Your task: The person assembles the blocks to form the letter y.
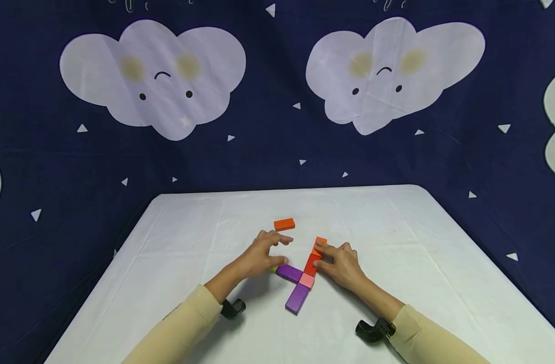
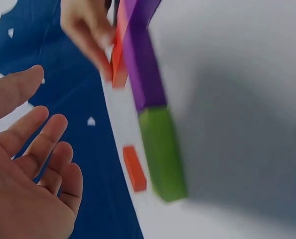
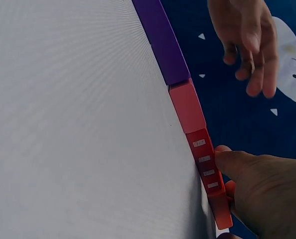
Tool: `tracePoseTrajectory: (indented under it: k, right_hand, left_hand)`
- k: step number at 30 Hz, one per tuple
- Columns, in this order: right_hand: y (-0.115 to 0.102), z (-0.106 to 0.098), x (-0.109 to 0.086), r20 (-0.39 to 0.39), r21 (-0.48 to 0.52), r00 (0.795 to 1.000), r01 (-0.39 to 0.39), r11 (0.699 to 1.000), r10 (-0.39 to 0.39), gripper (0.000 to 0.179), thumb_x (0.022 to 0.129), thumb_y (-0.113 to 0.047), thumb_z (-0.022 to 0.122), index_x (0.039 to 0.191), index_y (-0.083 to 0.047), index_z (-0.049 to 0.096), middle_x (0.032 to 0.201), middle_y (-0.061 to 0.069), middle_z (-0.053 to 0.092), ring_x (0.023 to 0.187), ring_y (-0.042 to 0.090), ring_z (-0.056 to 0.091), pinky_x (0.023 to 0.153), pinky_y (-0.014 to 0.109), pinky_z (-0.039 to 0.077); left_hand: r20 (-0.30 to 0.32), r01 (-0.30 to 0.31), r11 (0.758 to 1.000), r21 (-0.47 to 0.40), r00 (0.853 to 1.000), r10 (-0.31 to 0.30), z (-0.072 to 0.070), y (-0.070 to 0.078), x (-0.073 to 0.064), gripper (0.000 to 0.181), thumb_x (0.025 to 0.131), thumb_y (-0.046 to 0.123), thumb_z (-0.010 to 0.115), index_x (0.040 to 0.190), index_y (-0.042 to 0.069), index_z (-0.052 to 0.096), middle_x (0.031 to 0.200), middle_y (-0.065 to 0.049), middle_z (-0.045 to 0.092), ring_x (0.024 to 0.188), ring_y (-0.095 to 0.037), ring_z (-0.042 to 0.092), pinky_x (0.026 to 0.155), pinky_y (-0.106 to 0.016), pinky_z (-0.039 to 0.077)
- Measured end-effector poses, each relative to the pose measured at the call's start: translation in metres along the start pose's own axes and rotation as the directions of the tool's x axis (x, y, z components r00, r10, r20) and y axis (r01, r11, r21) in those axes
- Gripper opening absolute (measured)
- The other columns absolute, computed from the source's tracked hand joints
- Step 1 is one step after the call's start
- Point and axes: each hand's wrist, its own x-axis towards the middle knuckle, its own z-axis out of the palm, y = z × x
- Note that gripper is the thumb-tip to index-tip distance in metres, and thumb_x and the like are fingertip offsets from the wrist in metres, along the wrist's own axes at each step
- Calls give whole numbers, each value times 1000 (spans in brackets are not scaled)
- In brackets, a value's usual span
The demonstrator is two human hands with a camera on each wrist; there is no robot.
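A branching line of blocks lies on the white table. It joins a purple block (image 1: 297, 299), a pink block (image 1: 306, 280), a red block (image 1: 311, 264) and an orange block (image 1: 319, 246). Another purple block (image 1: 289, 273) branches left from the pink one, with a green block (image 2: 163, 154) at its end. My right hand (image 1: 343, 264) touches the line from the right, thumb against the red block, a forefinger on the orange one. Above the green end hovers my left hand (image 1: 264, 254), fingers spread, nothing held; in the head view it hides most of the green block.
A loose orange block (image 1: 284, 224) lies farther back on the white tabletop (image 1: 373, 217), beyond my left hand. Behind the table hangs a dark blue cloth (image 1: 277, 151) with clouds. Black wrist cameras (image 1: 375, 331) sit below both hands.
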Motion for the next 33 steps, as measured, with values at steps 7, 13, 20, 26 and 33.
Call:
tracePoseTrajectory:
  k: [7, 13, 20, 26, 33]
  right_hand:
    - [2, 0, 0, -10, 6, 1000, 13, 1000, -13, 49, 76, -34, 76, 120, -17, 66, 131, -2, 60, 76, 13, 38, 70, 29, 24]
    - [2, 0, 0, -17, 10, 1000, 11, 1000, -11, 48, 75, -34, 76, 120, -17, 66, 131, -1, 60, 75, 13, 38, 69, 29, 24]
    - [1, 1, -2, -2, 23, 1000, -18, 1000, 18, 49, 75, -33, 76, 121, -18, 66, 132, -4, 59, 76, 12, 38, 71, 29, 25]
    - [-1, 1, -3, 2, 25, 1000, -26, 999, 26, 49, 75, -33, 76, 121, -18, 66, 132, -4, 59, 76, 12, 37, 71, 29, 25]
    - [0, 1, -3, -14, 14, 1000, -18, 1000, 19, 48, 75, -33, 76, 120, -18, 66, 131, -3, 60, 74, 11, 35, 70, 29, 25]
  left_hand:
    - [-44, 70, 997, 17, 997, -69, -14, -22, 36, 45, 84, 14, 69, 128, 13, 58, 122, -10, 59, 113, -27, 44, 90, -40, 40]
    - [-88, 126, 991, 47, 989, -121, -17, -37, 58, 46, 83, 13, 70, 128, 13, 58, 122, -6, 59, 109, -24, 46, 88, -38, 39]
    - [-98, 166, 978, 123, 983, -155, -15, -50, 76, 50, 81, 14, 70, 130, 10, 56, 125, -7, 59, 104, -23, 46, 89, -36, 39]
    - [-73, 204, 973, 111, 978, -197, -14, -64, 83, 52, 82, 13, 70, 131, 9, 55, 128, -9, 59, 112, -26, 45, 97, -40, 38]
    - [-56, 205, 979, 4, 977, -204, -11, -69, 85, 52, 82, 9, 70, 131, 5, 54, 124, -11, 61, 110, -26, 47, 92, -37, 39]
